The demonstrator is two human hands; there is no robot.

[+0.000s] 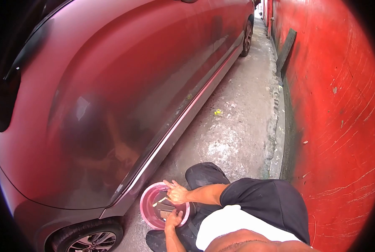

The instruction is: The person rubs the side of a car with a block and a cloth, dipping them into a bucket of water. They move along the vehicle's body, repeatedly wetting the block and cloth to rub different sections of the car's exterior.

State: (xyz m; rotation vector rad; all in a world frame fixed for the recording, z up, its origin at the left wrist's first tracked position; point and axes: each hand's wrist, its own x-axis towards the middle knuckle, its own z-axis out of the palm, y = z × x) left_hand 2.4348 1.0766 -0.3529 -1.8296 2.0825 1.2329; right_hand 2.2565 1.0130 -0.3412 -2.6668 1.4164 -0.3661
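A pink bucket (144, 210) stands on the ground in front of my bent knees, beside the car. My left hand (173, 219) is inside its near side, fingers closed on a small block (165, 213) with a tan face and a dark grey flat top. Across from it, my right hand (177, 193) reaches over the rim with some fingers stretched along it. A thin pale strip (159, 201) runs from under that hand into the bucket, pinched at its lower fingers. The bucket's bottom is mostly hidden by the hands and block.
The dull red car (149, 84) fills the left, with its wheel (95, 241) near the bucket. A scratched red wall (338, 105) borders the concrete floor (233, 122) on the right. A dark board (286, 50) leans there. A yellow scrap (218, 112) lies on the floor.
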